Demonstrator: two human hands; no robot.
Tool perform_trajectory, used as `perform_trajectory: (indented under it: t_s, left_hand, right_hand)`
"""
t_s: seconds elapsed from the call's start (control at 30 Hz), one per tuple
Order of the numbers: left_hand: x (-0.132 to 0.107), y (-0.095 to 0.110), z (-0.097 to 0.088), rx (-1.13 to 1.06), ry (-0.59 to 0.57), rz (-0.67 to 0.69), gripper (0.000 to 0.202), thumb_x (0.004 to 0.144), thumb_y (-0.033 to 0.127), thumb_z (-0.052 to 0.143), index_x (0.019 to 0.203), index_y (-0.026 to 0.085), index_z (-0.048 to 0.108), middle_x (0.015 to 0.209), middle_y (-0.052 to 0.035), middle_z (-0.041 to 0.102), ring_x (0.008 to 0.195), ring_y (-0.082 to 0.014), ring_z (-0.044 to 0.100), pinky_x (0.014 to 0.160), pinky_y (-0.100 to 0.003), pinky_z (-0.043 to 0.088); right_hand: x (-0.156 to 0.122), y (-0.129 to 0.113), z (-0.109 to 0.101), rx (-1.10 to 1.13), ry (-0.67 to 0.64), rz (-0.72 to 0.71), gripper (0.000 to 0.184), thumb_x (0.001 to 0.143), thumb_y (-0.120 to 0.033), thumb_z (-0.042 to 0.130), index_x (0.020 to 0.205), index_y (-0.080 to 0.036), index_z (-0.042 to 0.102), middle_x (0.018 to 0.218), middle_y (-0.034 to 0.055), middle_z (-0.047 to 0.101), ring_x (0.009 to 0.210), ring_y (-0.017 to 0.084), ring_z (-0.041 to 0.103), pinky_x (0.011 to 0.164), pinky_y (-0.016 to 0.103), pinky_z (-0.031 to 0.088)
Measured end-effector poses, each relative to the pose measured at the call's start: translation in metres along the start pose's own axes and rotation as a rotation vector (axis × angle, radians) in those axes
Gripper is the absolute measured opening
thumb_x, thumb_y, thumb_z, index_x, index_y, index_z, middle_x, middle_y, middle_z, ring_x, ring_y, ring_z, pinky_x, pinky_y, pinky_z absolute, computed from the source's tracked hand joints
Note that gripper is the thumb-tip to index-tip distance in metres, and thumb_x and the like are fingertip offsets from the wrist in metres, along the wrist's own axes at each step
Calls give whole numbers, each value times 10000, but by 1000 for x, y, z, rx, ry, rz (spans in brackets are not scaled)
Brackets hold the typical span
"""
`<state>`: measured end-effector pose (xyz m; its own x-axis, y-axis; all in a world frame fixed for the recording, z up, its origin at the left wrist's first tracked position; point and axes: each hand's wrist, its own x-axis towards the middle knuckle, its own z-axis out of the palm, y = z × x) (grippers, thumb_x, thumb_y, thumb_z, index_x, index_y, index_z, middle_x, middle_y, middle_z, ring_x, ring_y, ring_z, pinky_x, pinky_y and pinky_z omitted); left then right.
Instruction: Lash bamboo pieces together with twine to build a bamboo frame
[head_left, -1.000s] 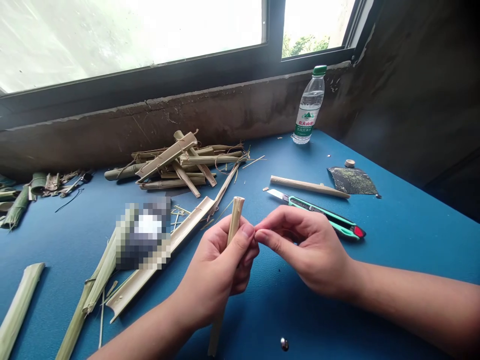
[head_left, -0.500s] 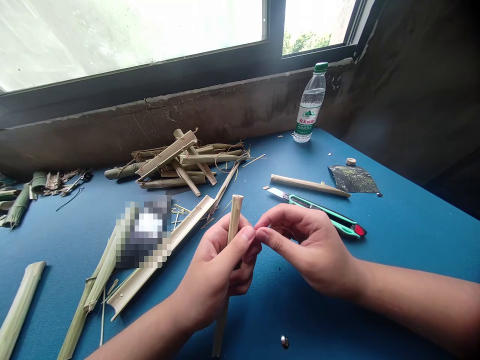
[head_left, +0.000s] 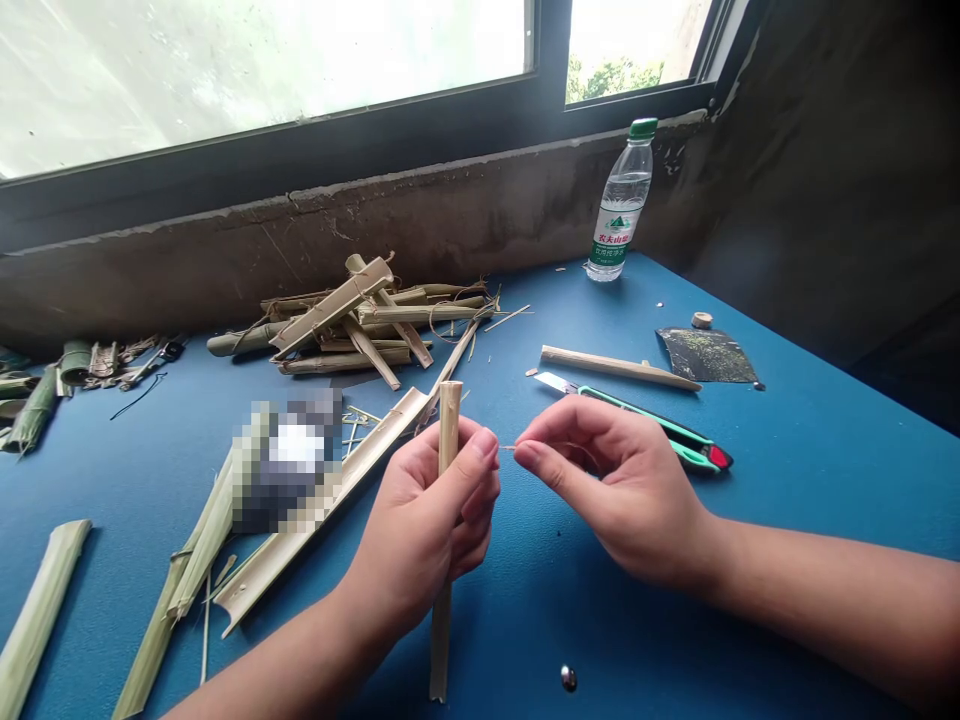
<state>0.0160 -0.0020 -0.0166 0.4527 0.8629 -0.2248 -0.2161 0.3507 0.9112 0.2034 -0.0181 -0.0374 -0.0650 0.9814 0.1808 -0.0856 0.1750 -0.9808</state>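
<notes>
My left hand [head_left: 442,500] is closed round a narrow bamboo strip [head_left: 448,425], which stands nearly upright with its lower end below the fist. Between the two hands a thin brown strand [head_left: 507,447] is stretched. One end sits under my left thumb. My right hand [head_left: 615,480] pinches the other end between thumb and forefinger, and a bit of strand curves behind those fingers. Beyond my right hand lies a green and black utility knife [head_left: 679,432], its blade out and pointing left. A pale wooden stick [head_left: 619,367] rests just behind the knife.
A pile of split bamboo [head_left: 345,320] lies near the wall, with a bamboo trough [head_left: 277,560] left of my left hand. A water bottle [head_left: 619,205] stands at the back. A dark sandpaper sheet [head_left: 706,356] lies right, a small shiny object [head_left: 568,678] in front.
My hands have moved slightly apart, the left one going left with the bamboo strip. A short length of strand now shows between the fingertips, which were touching before.
</notes>
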Motion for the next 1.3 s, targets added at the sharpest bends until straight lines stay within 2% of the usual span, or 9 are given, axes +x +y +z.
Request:
perform_trajectory:
  t_s: [0.17,0.4,0.57,0.67,0.73,0.87,1.0,1.13,1.3]
  left_hand:
    - [0,0,2,14,-42,-52,300,1028,430,721,913,209,555,595,100,432,426,-20,284,387,-113,278]
    - [0,0,-1,-5,-65,-72,296,1023,415,727,895,200,570,596,94,432,422,-14,269,389,-120,257]
    - [-1,0,-3,1,-93,-39,229,1016,380,733,948,218,586,545,119,356,416,-17,220,405,-118,259]
    - [1,2,-4,-69,-100,-31,201,964,369,742,972,216,613,602,93,447,409,-16,227,389,-129,265]
    - [2,2,-4,-87,-73,-41,249,997,438,682,938,205,617,645,73,482,400,-13,216,363,-129,248]
    - [3,1,-2,-32,-50,-81,394,1072,509,597,843,189,587,589,84,410,402,-14,203,353,-106,246]
    - [-1,0,0,-27,-76,-75,354,1038,459,696,847,204,542,594,96,417,415,-18,246,368,-100,275]
    - [-5,0,1,-30,-90,-40,325,1054,432,682,866,204,547,625,95,441,426,-11,251,390,-102,296]
    - [-6,3,-1,-9,-81,-17,283,1031,403,719,888,208,572,593,100,420,412,-9,242,398,-109,292]
  right_hand:
    - [-2,2,-1,40,-39,-32,191,898,-311,912,974,-200,776,823,18,711,705,141,597,584,263,452]
    - [-2,1,2,-82,-25,-166,172,946,-319,855,897,-163,798,763,44,756,633,128,590,532,251,469]
    - [-3,2,1,-106,21,-204,141,887,-272,921,916,-171,827,763,29,770,612,110,573,509,228,457]
    - [-2,2,2,-107,27,-229,134,883,-262,924,897,-173,824,740,18,763,599,103,574,506,217,466]
    - [-2,1,2,-106,27,-232,124,896,-255,910,886,-171,819,752,22,774,605,105,597,512,215,481]
    - [-2,0,2,-83,14,-216,110,905,-245,898,900,-171,816,792,34,801,641,120,656,541,221,520]
    - [-2,0,2,-115,8,-218,139,946,-282,849,889,-160,811,766,51,793,624,130,649,519,240,504]
    - [-3,0,2,-129,1,-209,131,949,-283,842,905,-163,814,786,59,799,637,138,658,523,248,503]
    - [-3,-4,3,-132,26,-230,76,944,-246,845,913,-186,809,776,24,789,630,113,639,536,222,510]
